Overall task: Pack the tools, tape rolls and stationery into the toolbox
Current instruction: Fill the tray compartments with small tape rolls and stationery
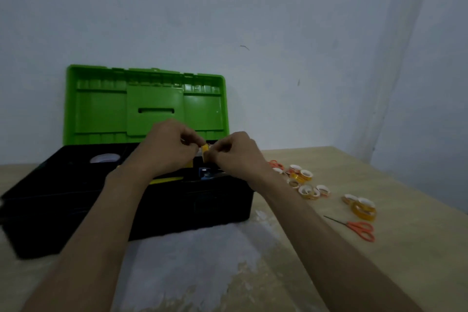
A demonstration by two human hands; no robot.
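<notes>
A black toolbox [76,200] stands open on the table, its green lid [101,109] upright against the wall. Over the box's right half, my left hand [169,144] and my right hand [235,154] pinch a small yellow tape roll [205,152] between them. Inside the box I see a white tape roll [105,158], a yellow-edged tool [167,180] and a blue item [203,172]. Several small yellow tape rolls [305,182] lie on the table to the right of the box, with two more [362,208] further right.
Orange-handled scissors [357,229] lie at the right, near the tape rolls. Another orange-handled pair [276,164] shows behind my right wrist. The wooden table [405,248] has a white worn patch [192,261] in front of the box. A pale wall stands close behind.
</notes>
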